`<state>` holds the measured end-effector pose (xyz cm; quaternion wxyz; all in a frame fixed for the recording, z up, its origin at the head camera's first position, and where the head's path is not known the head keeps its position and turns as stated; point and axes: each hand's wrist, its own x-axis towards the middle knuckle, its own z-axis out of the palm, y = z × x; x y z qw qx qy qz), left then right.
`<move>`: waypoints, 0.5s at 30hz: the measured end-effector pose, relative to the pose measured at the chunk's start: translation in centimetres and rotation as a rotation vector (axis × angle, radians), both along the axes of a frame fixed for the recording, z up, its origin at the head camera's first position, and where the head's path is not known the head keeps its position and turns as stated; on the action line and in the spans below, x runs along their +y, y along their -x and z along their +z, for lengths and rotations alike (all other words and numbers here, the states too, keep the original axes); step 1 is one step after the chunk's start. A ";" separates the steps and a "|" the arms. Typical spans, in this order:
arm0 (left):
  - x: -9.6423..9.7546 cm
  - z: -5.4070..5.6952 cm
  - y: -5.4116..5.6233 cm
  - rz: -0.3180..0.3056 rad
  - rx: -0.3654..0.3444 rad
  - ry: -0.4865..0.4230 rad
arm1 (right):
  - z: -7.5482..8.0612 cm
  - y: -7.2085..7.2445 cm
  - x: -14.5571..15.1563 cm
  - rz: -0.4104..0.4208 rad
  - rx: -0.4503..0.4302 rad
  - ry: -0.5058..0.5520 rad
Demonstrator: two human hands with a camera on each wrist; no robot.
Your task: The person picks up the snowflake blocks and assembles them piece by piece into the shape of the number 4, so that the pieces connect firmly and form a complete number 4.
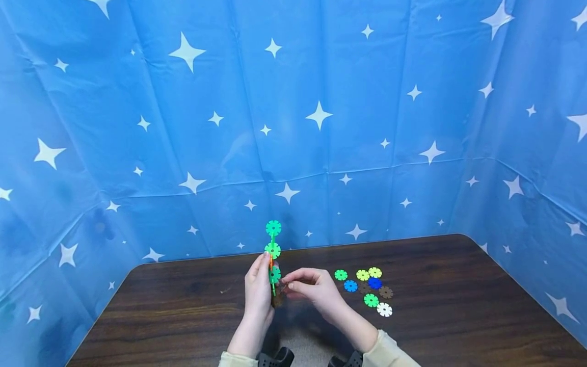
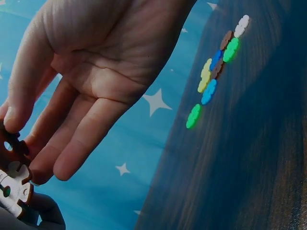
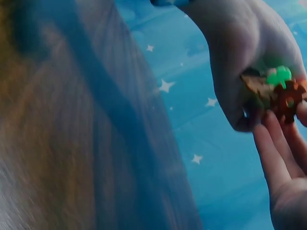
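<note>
In the head view, my left hand (image 1: pixel 258 286) grips a chain of notched plastic discs (image 1: pixel 272 250) held upright, green at the top with an orange disc seen edge-on lower down. A brown disc (image 1: pixel 277 299) shows dimly at its lower end. Close beside it, my right hand (image 1: pixel 318 291) pinches a brown notched disc (image 3: pixel 289 101) between thumb and fingers, its other fingers extended in the left wrist view. There, that disc meets a pale, glare-covered disc (image 2: pixel 17 187) near my left fingers. Whether the two are slotted together, I cannot tell.
Several loose notched discs lie to the right on the dark wooden table (image 1: pixel 174 311), among them a white disc (image 1: pixel 384 309), a dark blue disc (image 1: pixel 375 283) and a yellow disc (image 1: pixel 363 275). A blue star-printed curtain (image 1: pixel 293 153) hangs behind and along both sides.
</note>
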<state>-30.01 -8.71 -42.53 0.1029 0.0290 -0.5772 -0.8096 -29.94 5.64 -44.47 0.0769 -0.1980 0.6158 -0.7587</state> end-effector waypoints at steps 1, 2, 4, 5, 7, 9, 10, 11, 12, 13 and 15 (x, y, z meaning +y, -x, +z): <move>0.0 0.0 0.0 0.005 0.000 0.000 | 0.0 -0.1 -0.1 -0.015 -0.005 0.008; 0.0 0.0 0.1 0.012 0.003 0.001 | 0.0 -0.2 -0.3 -0.029 -0.010 0.015; -0.1 0.0 0.1 0.022 0.004 0.008 | 0.0 -0.5 -0.6 -0.050 -0.017 0.032; -0.1 0.1 0.0 0.025 0.002 0.010 | 0.0 -0.6 -0.7 -0.052 -0.022 0.043; -0.1 0.1 0.0 0.031 0.005 0.013 | -0.1 -0.8 -0.9 -0.060 -0.031 0.053; -0.1 0.2 -0.1 0.032 0.009 0.017 | 0.0 -1.1 -1.1 -0.081 -0.041 0.058; 0.0 0.2 -0.1 0.034 0.016 0.020 | 0.0 -1.3 -1.3 -0.096 -0.051 0.057; 0.0 0.2 -0.1 0.037 0.018 0.024 | 0.1 -1.4 -1.4 -0.113 -0.059 0.052; 0.0 0.2 -0.2 0.039 0.023 0.032 | 0.1 -1.6 -1.5 -0.128 -0.069 0.051; 0.1 0.3 -0.2 0.044 0.028 0.040 | 0.2 -1.7 -1.6 -0.141 -0.083 0.055; 0.1 0.3 -0.2 0.051 0.035 0.053 | 0.4 -2.0 -1.7 -0.159 -0.104 0.065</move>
